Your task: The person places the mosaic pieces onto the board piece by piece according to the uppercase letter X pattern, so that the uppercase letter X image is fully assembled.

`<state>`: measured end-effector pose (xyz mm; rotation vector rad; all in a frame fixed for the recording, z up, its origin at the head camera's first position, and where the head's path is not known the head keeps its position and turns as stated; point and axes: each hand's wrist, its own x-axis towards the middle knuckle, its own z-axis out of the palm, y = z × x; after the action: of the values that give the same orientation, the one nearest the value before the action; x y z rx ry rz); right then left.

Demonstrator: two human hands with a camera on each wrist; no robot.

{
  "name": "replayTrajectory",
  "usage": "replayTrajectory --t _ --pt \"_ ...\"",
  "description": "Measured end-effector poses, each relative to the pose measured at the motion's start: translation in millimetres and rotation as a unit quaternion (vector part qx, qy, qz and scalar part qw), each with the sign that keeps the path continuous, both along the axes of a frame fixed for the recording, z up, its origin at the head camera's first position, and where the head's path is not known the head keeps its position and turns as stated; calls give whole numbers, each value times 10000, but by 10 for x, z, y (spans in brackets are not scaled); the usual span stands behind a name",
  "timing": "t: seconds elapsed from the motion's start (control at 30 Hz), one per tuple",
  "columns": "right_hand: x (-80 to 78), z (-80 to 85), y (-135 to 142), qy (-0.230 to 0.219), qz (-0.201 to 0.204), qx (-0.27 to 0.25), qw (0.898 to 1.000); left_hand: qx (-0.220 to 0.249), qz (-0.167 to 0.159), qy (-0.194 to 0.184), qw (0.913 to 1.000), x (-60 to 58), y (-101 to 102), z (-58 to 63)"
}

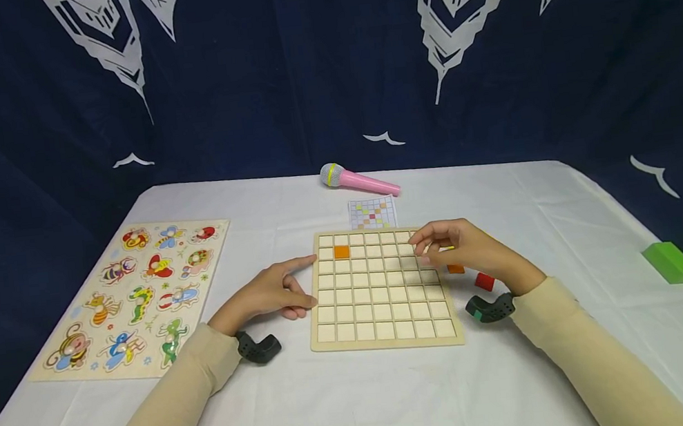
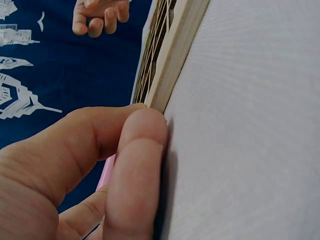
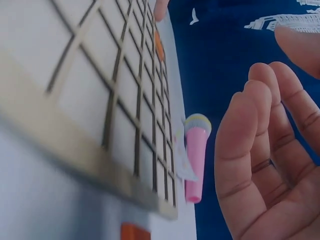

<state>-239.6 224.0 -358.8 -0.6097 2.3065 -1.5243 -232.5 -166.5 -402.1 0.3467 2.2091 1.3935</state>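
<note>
Board (image 1: pixel 380 293) flat, near-square, sides pointing toward the microphone (image 1: pixel 369 182), left hand (image 1: pixel 271 291) spread against it, right hand (image 1: pixel 473 248) loosely parted above!

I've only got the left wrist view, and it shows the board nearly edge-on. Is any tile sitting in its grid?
Observer: Yes, the head view shows one orange tile in the board, second column from the left, second row from the far edge.
Operator: Anything loose on the right side?
Observer: A red tile lies on the white cloth there, near the right hand.
Operator: And what's just past the board's far edge?
Observer: A small card printed with a grid of coloured squares.
</note>
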Motion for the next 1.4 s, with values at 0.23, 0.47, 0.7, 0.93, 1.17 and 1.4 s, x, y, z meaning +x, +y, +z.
replayTrajectory --t 0.23,0.47,0.7,0.93,1.17,1.4 --pt "89 -76 256 148 -61 -189 9997 5 -17 1 10000 -8 -7 -8" --pt "126 -95 523 515 -308 174 9980 -3 0 -21 10000 -6 -13 -5" --pt "131 -115 827 882 -673 629 9918 77 -57 -38 9999 -17 -12 -4" --pt "79 -108 1075 732 -868 1343 9844 85 -95 -12 9999 -22 -17 12" --pt "20 -186 1303 339 -780 1550 9842 27 -84 -34 10000 -16 -10 -9" --pt "-6 -288 1503 122 -730 1316 9885 -4 -83 -2 10000 -5 -16 -22"
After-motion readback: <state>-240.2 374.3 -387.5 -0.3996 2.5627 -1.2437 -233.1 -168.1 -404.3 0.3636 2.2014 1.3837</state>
